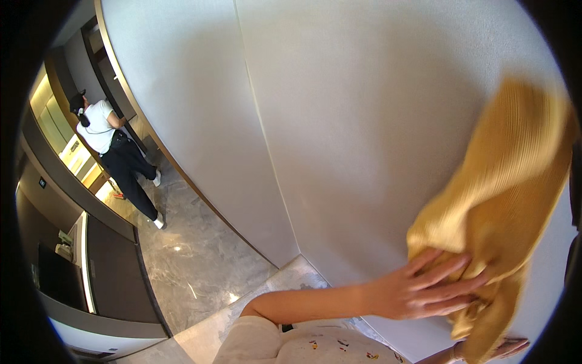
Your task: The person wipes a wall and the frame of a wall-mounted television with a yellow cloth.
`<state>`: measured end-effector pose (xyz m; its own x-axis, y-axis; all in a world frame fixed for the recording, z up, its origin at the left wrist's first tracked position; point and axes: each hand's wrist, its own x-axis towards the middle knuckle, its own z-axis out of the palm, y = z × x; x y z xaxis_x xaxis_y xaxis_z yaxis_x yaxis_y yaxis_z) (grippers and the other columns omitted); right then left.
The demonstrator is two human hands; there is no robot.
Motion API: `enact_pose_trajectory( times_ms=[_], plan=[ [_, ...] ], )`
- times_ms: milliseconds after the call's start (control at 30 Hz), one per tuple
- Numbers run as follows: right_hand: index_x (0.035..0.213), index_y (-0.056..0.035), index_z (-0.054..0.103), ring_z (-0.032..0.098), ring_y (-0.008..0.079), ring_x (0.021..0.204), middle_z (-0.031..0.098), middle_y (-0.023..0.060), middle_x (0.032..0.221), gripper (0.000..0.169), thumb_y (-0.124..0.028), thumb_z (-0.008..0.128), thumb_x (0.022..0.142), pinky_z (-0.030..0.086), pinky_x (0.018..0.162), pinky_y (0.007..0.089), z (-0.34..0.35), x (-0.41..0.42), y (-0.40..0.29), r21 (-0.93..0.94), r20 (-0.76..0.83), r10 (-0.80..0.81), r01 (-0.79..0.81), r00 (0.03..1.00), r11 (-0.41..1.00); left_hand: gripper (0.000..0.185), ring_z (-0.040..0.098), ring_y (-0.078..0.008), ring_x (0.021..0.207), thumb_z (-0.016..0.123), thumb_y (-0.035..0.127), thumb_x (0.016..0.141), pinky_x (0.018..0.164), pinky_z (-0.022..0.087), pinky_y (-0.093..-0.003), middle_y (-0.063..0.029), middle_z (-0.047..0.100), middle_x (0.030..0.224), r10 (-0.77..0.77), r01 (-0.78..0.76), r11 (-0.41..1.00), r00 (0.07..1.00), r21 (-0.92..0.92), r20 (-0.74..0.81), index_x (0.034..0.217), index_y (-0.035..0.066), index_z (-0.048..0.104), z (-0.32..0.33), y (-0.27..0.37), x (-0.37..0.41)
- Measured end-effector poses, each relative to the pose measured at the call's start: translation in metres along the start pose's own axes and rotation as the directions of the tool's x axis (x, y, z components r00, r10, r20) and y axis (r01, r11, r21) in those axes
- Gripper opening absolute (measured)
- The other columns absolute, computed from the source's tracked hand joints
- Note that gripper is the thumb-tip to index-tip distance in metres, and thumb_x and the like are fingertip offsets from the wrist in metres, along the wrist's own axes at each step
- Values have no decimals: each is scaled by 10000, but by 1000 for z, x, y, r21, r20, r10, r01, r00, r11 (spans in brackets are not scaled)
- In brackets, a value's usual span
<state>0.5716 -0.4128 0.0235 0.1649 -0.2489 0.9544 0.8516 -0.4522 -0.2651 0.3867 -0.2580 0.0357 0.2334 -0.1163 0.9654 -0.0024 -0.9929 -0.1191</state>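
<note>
A mustard-yellow ribbed cloth point(504, 182) spreads up the right side of the view, its upper end blurred by motion. My left hand point(436, 286) reaches across from the left, fingers bent into the cloth's bunched lower part. Below it, at the bottom right, part of my right hand point(509, 348) shows with fingers stretched out; the cloth's lower end hangs in front of its wrist side. Nothing is visible in those fingers. Behind the cloth stands a pale grey covered wall point(363, 136).
A person point(104, 132) in a white top and dark trousers stands by a dark door point(113, 77) at the left. Grey marble floor point(182, 255) meets patterned carpet point(232, 314). A dark cabinet point(118, 268) and a black screen point(59, 277) line the far left.
</note>
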Motion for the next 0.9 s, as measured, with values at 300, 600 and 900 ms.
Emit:
enact_pose_trajectory(
  times_ms=[300, 600, 900],
  plan=[
    [1332, 12, 318, 147, 370, 1322, 200, 232, 1413, 526, -341, 319, 943, 114, 1053, 522, -20, -7, 3, -71, -3, -10, 10, 1000, 997, 383, 394, -300, 1197, 597, 260, 774, 964, 327, -456, -50, 442, 1298, -21, 72, 990, 927, -123, 375, 1141, 167, 539, -38, -17, -59],
    [1333, -14, 330, 189, 341, 1313, 238, 196, 1405, 508, -341, 295, 946, 142, 1058, 496, -61, -11, 3, -191, -37, -78, 69, 996, 979, 563, 388, -386, 1157, 614, 289, 745, 970, 318, -408, -179, 388, 1295, -158, 177, 919, 984, 353, -81, 1225, 56, 436, -134, -147, 83],
    [1333, -41, 341, 231, 311, 1303, 277, 159, 1397, 493, -341, 270, 949, 170, 1063, 470, -80, -16, 1, -278, -46, -122, 105, 991, 955, 479, 373, -352, 1167, 514, 303, 845, 949, 333, -416, -201, 433, 1235, -518, 576, 785, 812, 229, -270, 1199, -10, 436, -162, -217, -23]
  ],
)
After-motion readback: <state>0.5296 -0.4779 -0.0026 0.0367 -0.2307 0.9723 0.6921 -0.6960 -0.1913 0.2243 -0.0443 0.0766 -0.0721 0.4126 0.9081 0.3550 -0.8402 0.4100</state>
